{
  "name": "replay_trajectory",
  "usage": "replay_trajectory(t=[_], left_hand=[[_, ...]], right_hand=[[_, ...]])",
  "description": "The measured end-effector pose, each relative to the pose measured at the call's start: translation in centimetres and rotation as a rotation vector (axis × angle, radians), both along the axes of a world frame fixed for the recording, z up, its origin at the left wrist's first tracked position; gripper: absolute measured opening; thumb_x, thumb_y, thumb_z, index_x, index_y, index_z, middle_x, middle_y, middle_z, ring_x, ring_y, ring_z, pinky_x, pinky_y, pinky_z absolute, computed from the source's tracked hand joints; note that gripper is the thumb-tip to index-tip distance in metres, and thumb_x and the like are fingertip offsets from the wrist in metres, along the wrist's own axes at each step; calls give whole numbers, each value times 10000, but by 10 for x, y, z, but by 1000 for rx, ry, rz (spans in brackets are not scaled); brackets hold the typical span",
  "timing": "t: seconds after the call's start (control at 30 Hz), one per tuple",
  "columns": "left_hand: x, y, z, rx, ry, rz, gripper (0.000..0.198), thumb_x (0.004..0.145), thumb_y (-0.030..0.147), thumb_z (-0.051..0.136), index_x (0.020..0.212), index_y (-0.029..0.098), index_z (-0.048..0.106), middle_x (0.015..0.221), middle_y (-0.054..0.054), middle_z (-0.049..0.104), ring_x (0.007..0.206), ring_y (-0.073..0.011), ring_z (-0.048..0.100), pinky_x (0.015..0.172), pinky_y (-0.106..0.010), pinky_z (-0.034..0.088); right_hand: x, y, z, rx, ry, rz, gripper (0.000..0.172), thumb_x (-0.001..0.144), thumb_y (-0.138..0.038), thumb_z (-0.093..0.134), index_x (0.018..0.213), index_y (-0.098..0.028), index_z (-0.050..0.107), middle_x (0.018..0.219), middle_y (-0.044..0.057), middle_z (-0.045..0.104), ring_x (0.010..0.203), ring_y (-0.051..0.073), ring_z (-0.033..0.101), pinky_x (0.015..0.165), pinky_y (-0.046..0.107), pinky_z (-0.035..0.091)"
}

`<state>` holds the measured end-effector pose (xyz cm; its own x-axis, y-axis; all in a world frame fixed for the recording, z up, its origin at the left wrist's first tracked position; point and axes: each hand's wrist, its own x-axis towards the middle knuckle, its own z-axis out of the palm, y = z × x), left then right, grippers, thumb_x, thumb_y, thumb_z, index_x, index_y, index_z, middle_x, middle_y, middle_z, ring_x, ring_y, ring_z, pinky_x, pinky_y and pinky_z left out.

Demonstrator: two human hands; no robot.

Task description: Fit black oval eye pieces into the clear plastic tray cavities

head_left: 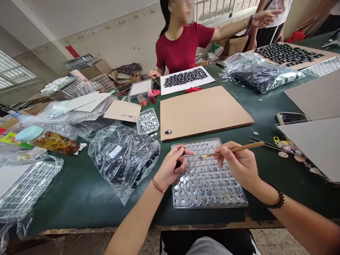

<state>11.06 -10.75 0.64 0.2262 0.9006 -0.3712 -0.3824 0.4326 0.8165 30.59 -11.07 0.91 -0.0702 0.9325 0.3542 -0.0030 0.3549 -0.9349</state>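
Observation:
My right hand (pixel 240 164) grips a thin wooden-handled brush (pixel 236 149), its pale tip pointing left over the clear plastic tray (pixel 209 202). Rows of small round, shiny pieces fill the tray's pockets. Above the tray's left side, my left hand (pixel 171 164) is curled around a small black piece (pixel 177 164), partly covered by the fingers. The brush tip is near my left fingertips; whether they touch is unclear. A brown cardboard sheet (pixel 204 109) lies just beyond the tray, with one black oval piece (pixel 168 131) on its near left corner.
A plastic bag of black pieces (pixel 124 152) lies left of the tray, near a tub of silvery discs (pixel 148 122). Tweezers (pixel 265 143) and a phone (pixel 292 117) are at right. Opposite, a person in red (pixel 179 49) stretches an arm sideways behind a white sheet of black pieces (pixel 186 78).

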Motion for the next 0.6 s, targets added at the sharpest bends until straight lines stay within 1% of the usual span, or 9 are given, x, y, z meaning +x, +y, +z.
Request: replay_trajectory(t=[0.07,0.13,0.17,0.2,0.27,0.37,0.47,0.53,0.6], left_hand=[[4,-2,-2,72,181,-92,190,834,348,482,892,168,485,625,9,581,356,-29,336,329,-143,161],[7,-4,-3,130,341,-148,219,808,380,506,862,168,499,454,73,440,353,-47,312,350,-153,189],[8,-4,-2,160,411,-167,217,788,377,531,834,167,509,434,88,386,361,-50,305,364,-159,205],[9,-5,-2,192,474,-180,207,763,362,563,799,164,518,446,90,370,379,-52,312,379,-164,222],[12,-7,-1,259,576,-187,183,716,313,614,727,157,520,516,70,414,440,-57,355,422,-173,264],[14,-9,-1,320,637,-198,126,732,275,586,755,163,531,593,46,484,506,-75,423,479,-188,319],[15,-11,-4,376,724,-226,146,778,303,528,771,166,578,569,31,516,503,-96,444,486,-208,334],[15,-12,-6,447,826,-208,181,745,338,579,719,162,613,571,16,541,511,-102,433,486,-214,330],[15,-13,-9,505,891,-183,210,683,368,649,753,170,654,605,10,568,512,-98,417,486,-215,328]], right_hand=[[0,-1,0,4,2,1,220,857,-311,493,718,-171,587,538,1,587,417,103,542,429,235,457],[0,-1,0,13,-2,6,224,863,-304,483,714,-167,579,544,1,587,410,98,536,425,232,453],[0,-1,-1,19,-11,10,223,865,-300,479,715,-165,576,543,1,586,411,97,536,429,232,453],[-1,-2,-2,30,-23,12,221,866,-296,476,718,-164,574,544,2,586,413,96,535,434,232,454],[-2,-2,-5,56,-49,15,212,867,-286,472,724,-163,570,561,4,589,420,94,534,452,236,458],[-2,-2,-9,96,-105,18,207,867,-276,463,726,-166,568,589,6,588,427,88,524,461,233,451],[-1,-1,-9,155,-228,8,212,871,-276,445,735,-173,571,584,5,580,459,94,526,462,221,431],[-2,-2,-9,229,-325,9,214,876,-271,429,744,-178,568,573,1,575,484,96,529,477,214,422],[-2,-2,-9,320,-415,27,215,882,-265,416,752,-180,565,580,2,585,510,98,536,502,213,414]])
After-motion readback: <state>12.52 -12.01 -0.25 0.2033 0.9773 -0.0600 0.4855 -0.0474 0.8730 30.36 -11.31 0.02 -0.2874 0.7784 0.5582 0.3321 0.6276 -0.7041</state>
